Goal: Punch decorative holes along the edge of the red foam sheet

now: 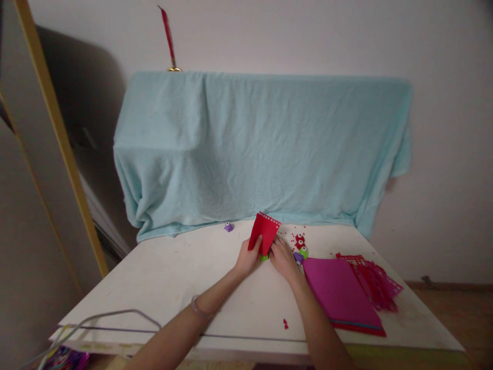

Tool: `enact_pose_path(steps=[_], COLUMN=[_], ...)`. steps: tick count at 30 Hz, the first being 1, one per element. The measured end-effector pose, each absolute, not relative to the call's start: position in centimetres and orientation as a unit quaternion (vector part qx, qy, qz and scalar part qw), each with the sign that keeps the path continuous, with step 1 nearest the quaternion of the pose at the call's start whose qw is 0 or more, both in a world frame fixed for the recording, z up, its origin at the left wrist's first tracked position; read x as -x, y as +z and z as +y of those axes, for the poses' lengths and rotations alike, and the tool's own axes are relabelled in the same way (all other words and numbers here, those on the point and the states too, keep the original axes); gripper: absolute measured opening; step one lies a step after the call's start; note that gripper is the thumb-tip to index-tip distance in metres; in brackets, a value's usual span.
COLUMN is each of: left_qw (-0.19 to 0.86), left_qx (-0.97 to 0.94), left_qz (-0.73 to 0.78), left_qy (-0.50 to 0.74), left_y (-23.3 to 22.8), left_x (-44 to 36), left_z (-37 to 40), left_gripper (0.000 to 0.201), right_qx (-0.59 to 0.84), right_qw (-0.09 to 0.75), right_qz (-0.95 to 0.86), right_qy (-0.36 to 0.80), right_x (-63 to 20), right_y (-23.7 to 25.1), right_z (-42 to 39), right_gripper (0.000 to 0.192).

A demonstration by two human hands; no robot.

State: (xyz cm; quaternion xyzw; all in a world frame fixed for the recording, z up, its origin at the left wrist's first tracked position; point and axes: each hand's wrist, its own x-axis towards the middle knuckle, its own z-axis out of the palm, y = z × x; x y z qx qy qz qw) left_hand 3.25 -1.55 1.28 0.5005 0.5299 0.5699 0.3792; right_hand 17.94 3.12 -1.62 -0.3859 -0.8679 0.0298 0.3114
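Observation:
My left hand (247,257) grips the lower left edge of a red paper sheet (265,231) with a punched lacy top border. The sheet stands tilted up off the white table (162,288). My right hand (282,258) rests beside it, pressing on a small green punch (264,256) that sits at the sheet's bottom edge, mostly hidden between the hands. Close to my right hand lie small punches: a purple one (298,257), a green one (304,251) and two red ones (299,241).
A stack of magenta sheets (339,293) lies right of my right arm, with punched red paper strips (375,280) beyond it. A lone purple punch (229,226) sits near a light blue blanket (254,149) draped at the back. Red paper bits (285,324) dot the table.

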Motion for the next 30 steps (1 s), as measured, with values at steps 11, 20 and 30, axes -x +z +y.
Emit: enact_pose_path(steps=[11, 20, 30], left_qw=[0.368, 0.341, 0.332], left_qx=[-0.505, -0.527, -0.532], left_qz=[0.529, 0.528, 0.529], left_qy=[0.574, 0.572, 0.572], left_y=[1.0, 0.5, 0.2], left_x=[-3.1, -2.9, -2.9], left_z=[-1.4, -1.0, -1.0], left_gripper=[0.051, 0.050, 0.049], right_qx=[0.405, 0.430, 0.432], right_qw=[0.306, 0.270, 0.269], right_qz=[-0.861, -0.861, -0.861], right_qy=[0.038, 0.026, 0.021], right_x=[-17.6, -17.0, -16.9], right_y=[-0.6, 0.2, 0.4], right_z=[2.3, 1.9, 1.5], right_gripper=[0.035, 0.031, 0.034])
